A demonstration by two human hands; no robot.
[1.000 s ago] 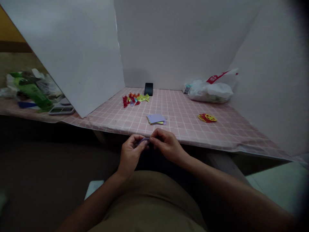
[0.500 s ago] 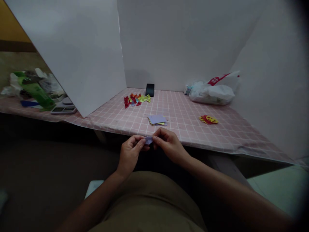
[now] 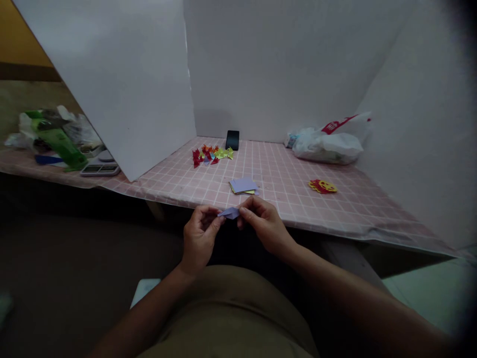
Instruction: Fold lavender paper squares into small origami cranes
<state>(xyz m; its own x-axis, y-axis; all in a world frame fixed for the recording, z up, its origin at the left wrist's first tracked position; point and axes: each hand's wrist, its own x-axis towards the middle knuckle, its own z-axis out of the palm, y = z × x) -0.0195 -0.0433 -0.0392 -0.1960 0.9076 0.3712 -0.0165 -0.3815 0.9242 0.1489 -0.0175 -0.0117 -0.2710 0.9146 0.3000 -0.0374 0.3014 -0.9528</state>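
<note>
"White panels (image 3: pixel 126 89) close in a pink tabletop (image 3: pixel 276 169) crossed by pale lines, beyond our grip. What do we have farthest left of it?"

"Well to the left, outside the slanting panel, we see a green plastic item (image 3: pixel 61 144) among crumpled bags (image 3: pixel 72 127); it is too dim for us to name. Just beside it, closer to our grip, lies a flat scale (image 3: pixel 100 170) with dark displays."

"And below the grip, on its left?"

"One pale object (image 3: pixel 144 291), partly covered; we cannot tell what it is."

"Then how do our fingers stand?"

"Our left hand (image 3: pixel 199 238) pinches the left point of a folded lilac paper (image 3: pixel 230 213), thumb on top. Past that grip, farther back, spreads a pile of small folded shapes (image 3: pixel 210 154) in red, orange and yellow, with a dark slab (image 3: pixel 232 140) like a phone standing just behind."

"Where exactly is the paper?"

"Between our two hands, at the table's near edge. Right beyond it we see a paper stack (image 3: pixel 243 185), lilac on top, yellow showing underneath. Our right hand (image 3: pixel 266 226) nips the paper's right end."

"Farther right?"

"Red and yellow cutouts (image 3: pixel 322 186) overlap there, and behind them, well beyond our grip, slumps a white plastic bag (image 3: pixel 328 146) with red print."
</note>
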